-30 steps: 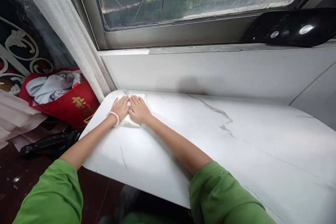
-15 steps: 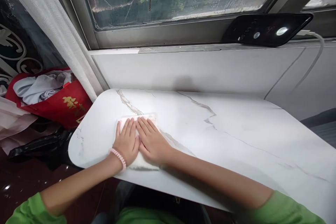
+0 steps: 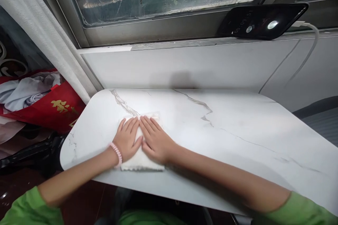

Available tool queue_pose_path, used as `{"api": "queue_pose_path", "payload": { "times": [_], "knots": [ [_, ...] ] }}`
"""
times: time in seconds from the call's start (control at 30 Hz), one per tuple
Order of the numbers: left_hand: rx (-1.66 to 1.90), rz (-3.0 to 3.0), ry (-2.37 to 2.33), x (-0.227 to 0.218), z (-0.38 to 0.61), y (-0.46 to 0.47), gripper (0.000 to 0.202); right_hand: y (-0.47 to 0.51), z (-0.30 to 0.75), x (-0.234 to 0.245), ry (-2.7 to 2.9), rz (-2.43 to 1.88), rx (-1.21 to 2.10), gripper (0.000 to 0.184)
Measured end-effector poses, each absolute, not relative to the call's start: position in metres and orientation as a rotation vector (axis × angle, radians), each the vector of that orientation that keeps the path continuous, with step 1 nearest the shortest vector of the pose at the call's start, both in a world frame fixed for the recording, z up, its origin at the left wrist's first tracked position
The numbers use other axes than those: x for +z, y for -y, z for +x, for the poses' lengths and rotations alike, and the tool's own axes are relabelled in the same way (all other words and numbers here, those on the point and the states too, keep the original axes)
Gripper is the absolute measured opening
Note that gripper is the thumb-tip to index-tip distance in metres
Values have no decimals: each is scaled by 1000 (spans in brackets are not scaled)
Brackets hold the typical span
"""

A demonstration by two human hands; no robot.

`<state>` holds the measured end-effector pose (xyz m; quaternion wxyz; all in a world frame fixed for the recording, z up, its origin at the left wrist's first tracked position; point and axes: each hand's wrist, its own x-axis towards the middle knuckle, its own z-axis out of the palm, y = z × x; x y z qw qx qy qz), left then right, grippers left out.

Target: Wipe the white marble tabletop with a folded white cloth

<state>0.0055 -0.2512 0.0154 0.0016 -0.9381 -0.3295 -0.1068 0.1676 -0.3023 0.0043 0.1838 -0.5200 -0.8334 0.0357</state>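
A white folded cloth (image 3: pixel 139 161) lies flat on the white marble table (image 3: pixel 224 119), near its front left edge. My left hand (image 3: pixel 128 140) rests palm down on the cloth's left half, fingers stretched out; a pink bead bracelet circles that wrist. My right hand (image 3: pixel 155 140) presses flat on the right half, fingers spread and pointing toward the window. The two hands lie side by side, thumbs nearly touching. Both sleeves are green.
A black phone (image 3: pixel 261 21) with a white cable leans on the window ledge at the right. A white curtain (image 3: pixel 44 31) hangs at the left. On the floor at the left sit a red bag (image 3: pixel 52 107) with clothes and a black bag (image 3: pixel 31 151).
Both hands drew the cloth from the table's far left corner back toward the front edge. Over the last half second they barely moved.
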Motion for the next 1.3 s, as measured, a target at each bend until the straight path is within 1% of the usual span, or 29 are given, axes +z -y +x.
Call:
{"api": "queue_pose_path", "payload": {
  "times": [0.2, 0.3, 0.47, 0.63, 0.8, 0.93, 1.13, 1.3],
  "knots": [
    [-49, -2852, 1035, 16, 51, 157, 54, 213, 192, 3, 2298, -1719, 53, 65],
    [24, -2851, 1009, 19, 72, 116, 55, 176, 208, 3, 2257, -1792, 27, 64],
    [-76, -2884, 1011, 18, 96, 75, 51, 141, 227, -1, 2115, -1823, -69, 59],
    [-157, -2890, 1061, 13, 102, 68, 48, 136, 232, -2, 2110, -1818, -83, 57],
    [-132, -2869, 1111, 12, 101, 86, 49, 152, 233, 0, 2143, -1810, -42, 57],
    [-127, -2845, 1095, 12, 100, 124, 51, 185, 237, 0, 2201, -1771, -16, 59],
    [-119, -2869, 1036, 10, 93, 211, 57, 270, 242, -3, 2292, -1679, -13, 61],
    [-202, -2979, 837, 8, 86, 283, 64, 353, 243, -2, 2317, -1601, -42, 63]
  ]
}}
